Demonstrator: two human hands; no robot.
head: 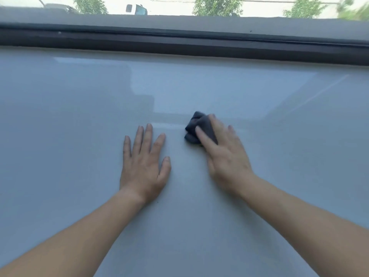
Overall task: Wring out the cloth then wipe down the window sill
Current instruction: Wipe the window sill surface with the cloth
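Note:
A small dark grey cloth [194,126] lies bunched on the wide, glossy pale window sill [69,116], near its middle. My right hand [225,154] presses down on the cloth with its fingers spread over it; part of the cloth sticks out to the left of the fingertips. My left hand [143,164] rests flat on the sill a short way to the left of the cloth, palm down, fingers apart, holding nothing.
A dark window frame rail [179,45] runs across the far edge of the sill. Beyond the glass are trees and a white vehicle [136,9]. The sill stretches bare to both sides of my hands.

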